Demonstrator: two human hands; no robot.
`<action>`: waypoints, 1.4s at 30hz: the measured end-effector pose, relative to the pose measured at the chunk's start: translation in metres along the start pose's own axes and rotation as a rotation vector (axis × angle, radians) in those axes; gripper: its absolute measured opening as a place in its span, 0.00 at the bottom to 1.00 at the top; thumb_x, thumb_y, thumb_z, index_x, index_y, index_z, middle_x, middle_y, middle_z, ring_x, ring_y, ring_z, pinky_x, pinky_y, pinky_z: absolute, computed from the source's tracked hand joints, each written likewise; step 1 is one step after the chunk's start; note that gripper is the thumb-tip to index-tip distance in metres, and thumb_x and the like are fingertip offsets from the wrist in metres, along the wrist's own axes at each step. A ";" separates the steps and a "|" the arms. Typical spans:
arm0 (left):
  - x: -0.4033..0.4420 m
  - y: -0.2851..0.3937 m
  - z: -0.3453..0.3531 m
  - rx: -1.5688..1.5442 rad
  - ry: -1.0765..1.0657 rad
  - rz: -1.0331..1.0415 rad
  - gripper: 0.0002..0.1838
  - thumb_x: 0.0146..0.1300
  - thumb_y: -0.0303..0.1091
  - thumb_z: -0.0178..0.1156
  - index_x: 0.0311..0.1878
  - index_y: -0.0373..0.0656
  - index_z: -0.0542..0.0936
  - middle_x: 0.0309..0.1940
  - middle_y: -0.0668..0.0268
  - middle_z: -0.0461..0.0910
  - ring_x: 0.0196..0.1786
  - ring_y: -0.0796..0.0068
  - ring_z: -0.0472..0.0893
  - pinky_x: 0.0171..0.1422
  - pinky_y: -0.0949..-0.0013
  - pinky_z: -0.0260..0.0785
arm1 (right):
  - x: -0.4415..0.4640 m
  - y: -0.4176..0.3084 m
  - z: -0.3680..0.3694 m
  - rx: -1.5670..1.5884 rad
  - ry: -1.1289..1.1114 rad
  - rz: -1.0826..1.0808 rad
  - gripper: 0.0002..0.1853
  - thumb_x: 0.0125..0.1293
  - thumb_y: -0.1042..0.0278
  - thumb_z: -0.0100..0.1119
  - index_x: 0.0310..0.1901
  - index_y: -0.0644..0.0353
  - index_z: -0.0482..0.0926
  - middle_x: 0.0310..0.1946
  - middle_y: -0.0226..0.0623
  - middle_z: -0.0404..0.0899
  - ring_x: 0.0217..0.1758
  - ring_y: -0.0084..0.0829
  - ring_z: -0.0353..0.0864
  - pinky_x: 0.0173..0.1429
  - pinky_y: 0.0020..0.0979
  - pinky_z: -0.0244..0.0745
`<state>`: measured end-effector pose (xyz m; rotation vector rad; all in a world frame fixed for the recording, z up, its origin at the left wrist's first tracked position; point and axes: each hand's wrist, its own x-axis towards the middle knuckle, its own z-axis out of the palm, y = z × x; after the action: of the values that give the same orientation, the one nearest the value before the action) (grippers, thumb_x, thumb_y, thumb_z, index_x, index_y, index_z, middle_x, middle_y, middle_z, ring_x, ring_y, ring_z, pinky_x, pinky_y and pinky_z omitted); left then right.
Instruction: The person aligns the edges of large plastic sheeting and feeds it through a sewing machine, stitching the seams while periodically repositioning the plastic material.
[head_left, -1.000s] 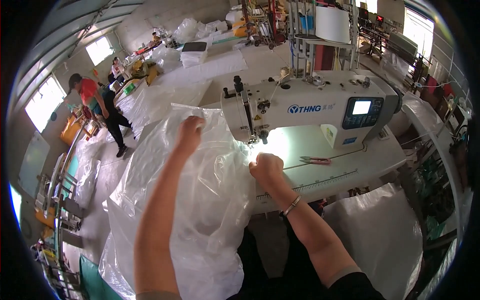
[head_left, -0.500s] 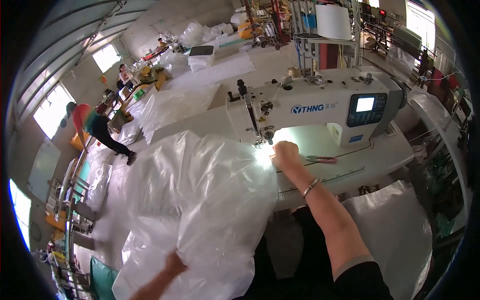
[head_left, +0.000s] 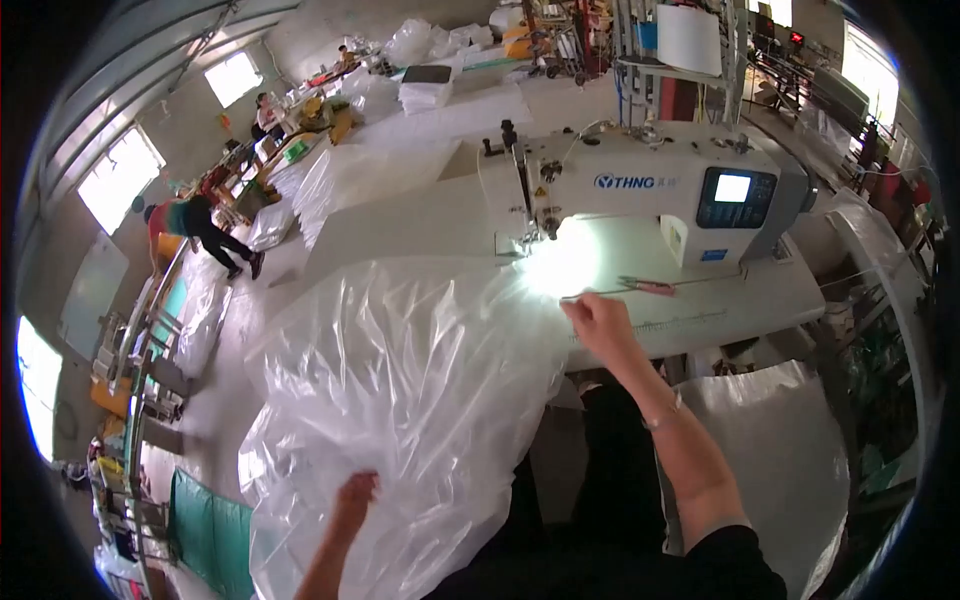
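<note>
A large translucent plastic sheet [head_left: 400, 360] hangs in folds off the front left of the sewing machine table. Its upper edge runs toward the needle area of the white sewing machine [head_left: 640, 180], where a bright lamp washes out detail. My right hand [head_left: 603, 325] is closed in a pinch on the sheet's right edge, near the table's front. Over the lower part of the sheet is my left hand [head_left: 357, 495], its fingers loosely bent and a little apart. Small thread snips [head_left: 648, 286] with pinkish handles lie on the table, just beyond my right hand.
A control panel [head_left: 735, 198] glows on the machine's right end. A white thread cone [head_left: 688, 40] stands behind it. Silvery sheeting [head_left: 765, 440] hangs at my right. A bending person [head_left: 195, 225] is at the left, beside a green sheet [head_left: 210, 530] and racks.
My right hand has moved away from the needle area toward the table's front edge. My left hand's fingers have loosened on the sheet. The person at the left has bent lower.
</note>
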<state>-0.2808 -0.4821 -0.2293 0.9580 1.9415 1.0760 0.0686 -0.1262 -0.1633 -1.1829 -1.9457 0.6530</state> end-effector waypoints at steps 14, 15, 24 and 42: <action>-0.099 0.050 -0.059 1.524 -0.612 0.129 0.25 0.48 0.43 0.65 0.53 0.54 0.78 0.49 0.72 0.78 0.64 0.72 0.67 0.73 0.39 0.29 | -0.157 -0.027 0.152 1.139 -0.885 0.274 0.08 0.62 0.75 0.54 0.43 0.65 0.78 0.38 0.31 0.80 0.46 0.25 0.77 0.54 0.29 0.70; -0.102 0.032 -0.097 1.646 -0.413 0.199 0.18 0.51 0.36 0.59 0.49 0.56 0.80 0.47 0.70 0.79 0.62 0.71 0.68 0.73 0.40 0.33 | -0.159 -0.046 0.140 1.261 -0.891 0.250 0.05 0.64 0.74 0.54 0.37 0.64 0.79 0.33 0.30 0.79 0.41 0.23 0.77 0.51 0.27 0.70; -0.156 0.068 -0.277 1.732 0.684 -0.388 0.19 0.59 0.31 0.56 0.55 0.43 0.73 0.57 0.62 0.72 0.68 0.64 0.63 0.69 0.48 0.53 | -0.172 -0.090 0.083 1.232 -1.053 -0.200 0.08 0.64 0.73 0.56 0.43 0.64 0.78 0.40 0.31 0.78 0.46 0.22 0.75 0.53 0.27 0.71; -0.067 0.078 0.014 0.184 0.483 0.161 0.21 0.68 0.37 0.49 0.60 0.37 0.69 0.58 0.56 0.70 0.62 0.62 0.67 0.68 0.65 0.54 | -0.121 -0.165 0.049 0.522 -0.610 -0.384 0.19 0.51 0.60 0.67 0.42 0.58 0.75 0.43 0.39 0.75 0.47 0.40 0.75 0.50 0.37 0.71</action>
<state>-0.2165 -0.5040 -0.1505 1.0367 2.4204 1.3319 -0.0207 -0.3101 -0.1110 -0.2835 -2.1969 1.3108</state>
